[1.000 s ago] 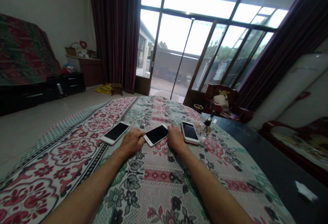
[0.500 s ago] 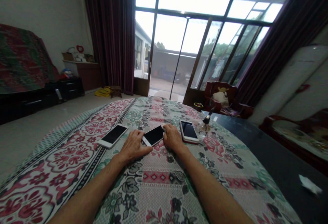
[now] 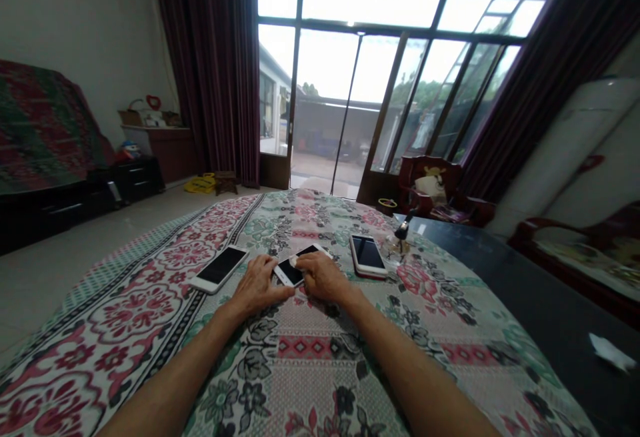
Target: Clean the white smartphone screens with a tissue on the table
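A white smartphone (image 3: pixel 290 273) with a dark screen lies on the tablecloth between my hands. My left hand (image 3: pixel 257 285) grips its near left end, thumb along the near edge and fingers on the far side. Over the middle of the screen, my right hand (image 3: pixel 323 277) has its fingers bunched around a small white wad (image 3: pixel 293 261), perhaps tissue or cloth, mostly covered by the fingers. To the left rests a second white phone (image 3: pixel 220 269). On the right is another white phone (image 3: pixel 369 255), which seems to lie on a reddish case or second device.
A floral tablecloth (image 3: pixel 320 350) covers the table. Behind the right phone stands a small glass container (image 3: pixel 396 247) with a black-handled brush-like item (image 3: pixel 404 227). A dark tabletop (image 3: pixel 480 257) adjoins at right, bearing a crumpled white tissue (image 3: pixel 613 353). Beyond is a wooden chair (image 3: pixel 433 183).
My right hand has moved left from the phone's far right end onto the middle of its screen. The left hand keeps its hold on the phone's left end.
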`<state>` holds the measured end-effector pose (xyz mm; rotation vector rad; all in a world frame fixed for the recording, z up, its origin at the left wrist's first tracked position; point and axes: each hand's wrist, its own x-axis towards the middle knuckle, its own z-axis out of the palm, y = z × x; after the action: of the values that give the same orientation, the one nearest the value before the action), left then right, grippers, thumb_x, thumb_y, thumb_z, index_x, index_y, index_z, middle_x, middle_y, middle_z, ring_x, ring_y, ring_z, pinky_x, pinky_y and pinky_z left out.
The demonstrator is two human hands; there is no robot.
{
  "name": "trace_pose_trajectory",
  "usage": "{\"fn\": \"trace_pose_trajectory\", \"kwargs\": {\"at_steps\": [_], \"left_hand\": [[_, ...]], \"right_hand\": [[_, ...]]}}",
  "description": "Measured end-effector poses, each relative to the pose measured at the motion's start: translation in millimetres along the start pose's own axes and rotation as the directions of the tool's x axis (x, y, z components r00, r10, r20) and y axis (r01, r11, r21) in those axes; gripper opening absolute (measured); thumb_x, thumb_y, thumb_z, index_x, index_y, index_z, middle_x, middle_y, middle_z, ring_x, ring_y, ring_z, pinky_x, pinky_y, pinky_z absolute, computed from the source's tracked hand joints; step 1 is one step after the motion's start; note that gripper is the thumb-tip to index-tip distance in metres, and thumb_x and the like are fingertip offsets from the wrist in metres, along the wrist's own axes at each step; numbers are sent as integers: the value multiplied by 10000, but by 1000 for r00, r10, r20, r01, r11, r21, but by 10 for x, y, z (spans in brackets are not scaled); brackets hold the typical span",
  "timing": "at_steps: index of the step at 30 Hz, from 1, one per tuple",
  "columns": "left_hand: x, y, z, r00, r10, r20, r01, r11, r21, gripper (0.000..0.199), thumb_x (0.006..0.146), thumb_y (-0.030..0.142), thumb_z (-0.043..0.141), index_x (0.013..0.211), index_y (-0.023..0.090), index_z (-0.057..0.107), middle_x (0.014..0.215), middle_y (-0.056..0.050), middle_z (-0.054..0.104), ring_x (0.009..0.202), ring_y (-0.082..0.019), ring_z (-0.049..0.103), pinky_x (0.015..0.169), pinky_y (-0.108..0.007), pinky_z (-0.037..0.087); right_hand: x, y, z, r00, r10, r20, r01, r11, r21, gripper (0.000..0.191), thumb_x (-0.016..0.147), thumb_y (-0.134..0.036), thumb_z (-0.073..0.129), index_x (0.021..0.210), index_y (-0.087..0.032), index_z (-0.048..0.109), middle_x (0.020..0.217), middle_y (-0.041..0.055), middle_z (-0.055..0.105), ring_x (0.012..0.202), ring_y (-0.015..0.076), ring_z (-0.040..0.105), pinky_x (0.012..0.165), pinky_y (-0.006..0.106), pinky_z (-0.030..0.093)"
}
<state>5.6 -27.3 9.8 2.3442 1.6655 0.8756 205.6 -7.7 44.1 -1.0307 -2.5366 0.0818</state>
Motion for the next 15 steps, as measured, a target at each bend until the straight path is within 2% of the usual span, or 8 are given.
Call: {"fn": "trace_pose_trajectory", "kwargs": {"at_steps": [5, 8, 11, 15], "left_hand": [[2, -8, 8, 1000, 15, 1, -15, 1000, -14, 502, 661, 468, 696, 1061, 170, 644, 1096, -99, 574, 1095, -302, 525, 990, -433, 412], [0, -9, 9, 1000, 23, -17, -23, 1000, -17, 497, 664, 472, 688, 1058, 173, 643, 1101, -103, 577, 1094, -302, 531, 995, -439, 413], [-2, 1, -1, 1000, 23, -14, -23, 1000, -12, 493, 666, 477, 679, 1059, 181, 646, 1095, -104, 580, 1088, -303, 537, 992, -444, 419], [4, 2, -9, 1000, 22, -12, -22, 1000, 20, 527, 670, 501, 678, 1080, 172, 643, 1109, -117, 578, 1093, -312, 538, 994, -445, 420]], "right_hand": [[35, -123, -18, 984, -154, 95, 149, 987, 52, 253, 744, -53, 471, 829, -178, 674, 945, 49, 695, 929, 172, 597, 903, 255, 377], [61, -153, -63, 968, -192, 162, 187, 981, 42, 220, 745, -61, 486, 793, -179, 665, 907, 39, 686, 889, 161, 596, 884, 247, 379], [58, -98, -107, 978, -94, 186, 102, 994, -36, 210, 756, -77, 519, 846, -178, 679, 927, 53, 688, 897, 171, 590, 861, 253, 385], [-2, 59, -125, 981, 175, 78, -162, 976, -148, 294, 837, -80, 486, 1036, -201, 666, 1072, 66, 676, 989, 182, 571, 855, 256, 388]]}}
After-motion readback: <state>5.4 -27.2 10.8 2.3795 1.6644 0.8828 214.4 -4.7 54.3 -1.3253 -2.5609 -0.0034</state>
